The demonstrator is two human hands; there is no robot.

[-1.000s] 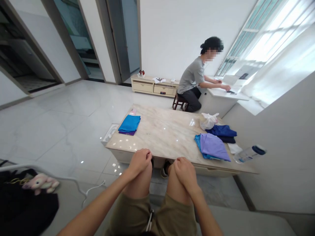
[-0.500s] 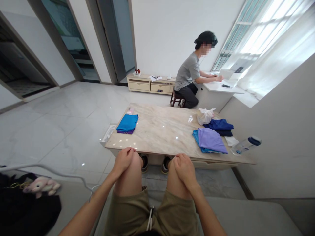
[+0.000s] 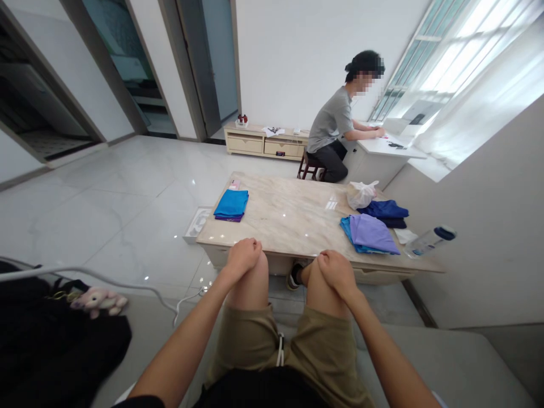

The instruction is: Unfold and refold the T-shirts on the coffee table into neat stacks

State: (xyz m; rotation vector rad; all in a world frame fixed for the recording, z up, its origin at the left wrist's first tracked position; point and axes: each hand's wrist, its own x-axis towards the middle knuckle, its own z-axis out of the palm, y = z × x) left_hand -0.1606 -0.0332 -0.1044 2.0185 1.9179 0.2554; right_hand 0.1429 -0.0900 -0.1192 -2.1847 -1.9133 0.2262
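Observation:
My left hand point(image 3: 243, 256) rests over my left knee, its fingers draped across the top and holding no object. On my right knee lies my right hand point(image 3: 338, 270), open and likewise without an object, with the fingertips partly hidden. Just beyond both knees stands a marble-topped table point(image 3: 293, 218). A folded blue cloth point(image 3: 232, 203) lies on its left part, over a purple cloth point(image 3: 229, 219). Toward the right are a folded lavender cloth point(image 3: 374, 233) on a lighter blue one point(image 3: 347, 229), and dark blue cloths point(image 3: 385, 209) behind them.
A white plastic bag point(image 3: 361, 194) and a clear bottle point(image 3: 429, 242) stand on the table's right side. A pink phone-like item point(image 3: 234, 184) lies behind the blue cloth. Another person point(image 3: 334, 119) sits at a white desk point(image 3: 391, 146). A white cable point(image 3: 127, 286) crosses left of me.
The view has shifted, so my knees and hands appear further right and slightly higher. Both hands stay on the knees. My left foot is no longer visible. The cloths remain in place.

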